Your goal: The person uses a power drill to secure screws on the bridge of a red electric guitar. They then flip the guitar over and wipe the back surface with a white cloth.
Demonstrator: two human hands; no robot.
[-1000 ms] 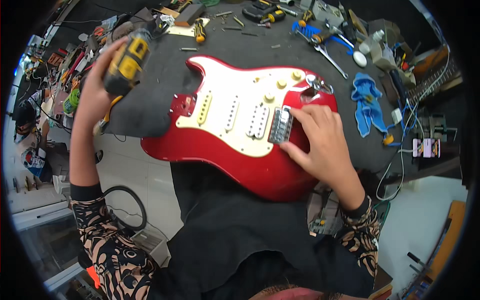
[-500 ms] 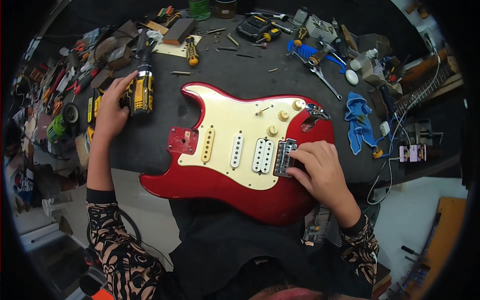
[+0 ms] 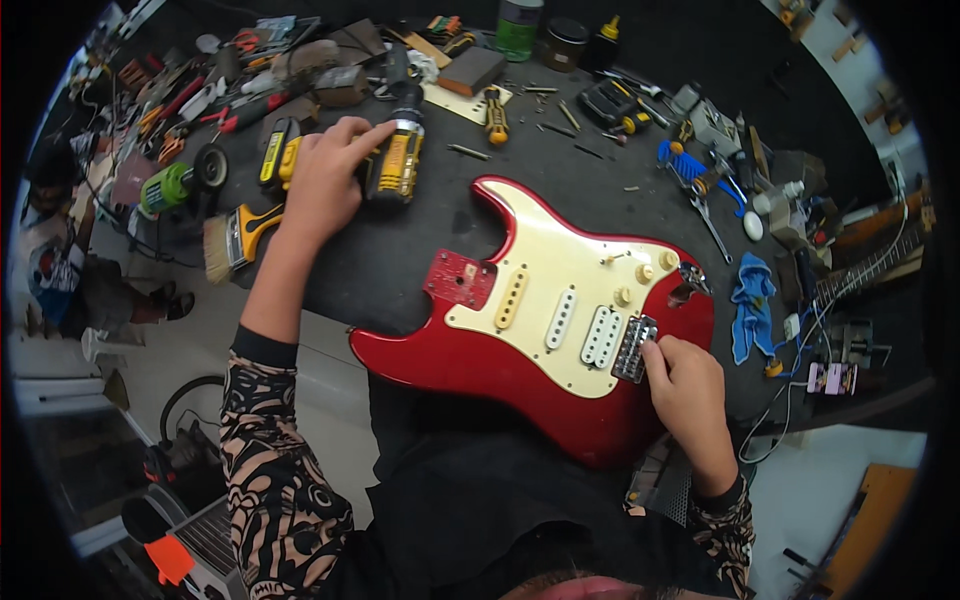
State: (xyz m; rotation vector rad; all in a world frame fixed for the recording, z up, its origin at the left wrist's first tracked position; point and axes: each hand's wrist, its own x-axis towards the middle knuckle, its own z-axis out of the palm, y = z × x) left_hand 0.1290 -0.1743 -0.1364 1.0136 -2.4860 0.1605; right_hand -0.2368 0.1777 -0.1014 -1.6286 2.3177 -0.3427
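A red guitar body (image 3: 470, 355) with a cream pickguard (image 3: 540, 280), three pickups, knobs and a bare red neck pocket (image 3: 460, 285) lies on the dark bench. My right hand (image 3: 685, 385) is closed at the metal bridge (image 3: 633, 345), thumb against it; its fingertips are partly hidden. Up and left of the body, my left hand (image 3: 330, 175) rests on a yellow-black drill (image 3: 400, 160) lying on the bench, index finger stretched across it, other fingers loosely bent. A wide paintbrush (image 3: 240, 240) lies beside my left forearm.
Tools crowd the bench's back and left, including a green grinder (image 3: 165, 190) and screwdriver (image 3: 496, 115). At right are a wrench (image 3: 710, 225), blue glove (image 3: 750, 305), cabled phone (image 3: 832, 378) and guitar neck (image 3: 870, 265). Another person (image 3: 55, 265) is at far left.
My left hand has lowered the raised drill onto the bench and shifted inward along it. The guitar and bench appear farther right as the view shifts. My right hand stays at the bridge.
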